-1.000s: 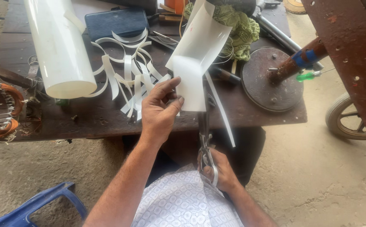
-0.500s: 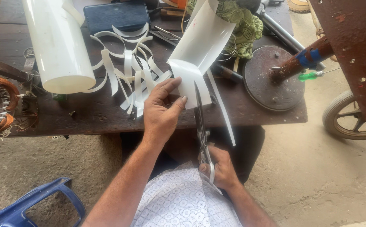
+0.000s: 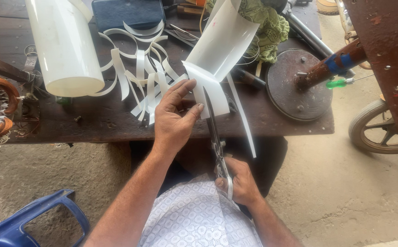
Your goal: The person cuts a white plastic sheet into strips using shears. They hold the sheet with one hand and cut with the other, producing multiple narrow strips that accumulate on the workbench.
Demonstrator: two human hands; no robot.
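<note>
Head view: left hand point(image 3: 174, 121) is pinching the white plastic sheet point(image 3: 217, 55) over the tabletop point(image 3: 94, 119), while right hand point(image 3: 238, 180), grip clamped on scissors point(image 3: 215, 132), is cutting it.

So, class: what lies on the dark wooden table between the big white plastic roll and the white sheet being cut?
In the head view, a heap of curled white plastic strips lies there.

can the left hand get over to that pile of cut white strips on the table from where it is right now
Probably yes. The left hand lies right beside the strips with nothing between them, but it is pinching the white sheet that the scissors are cutting, so it would have to let go first.
</note>
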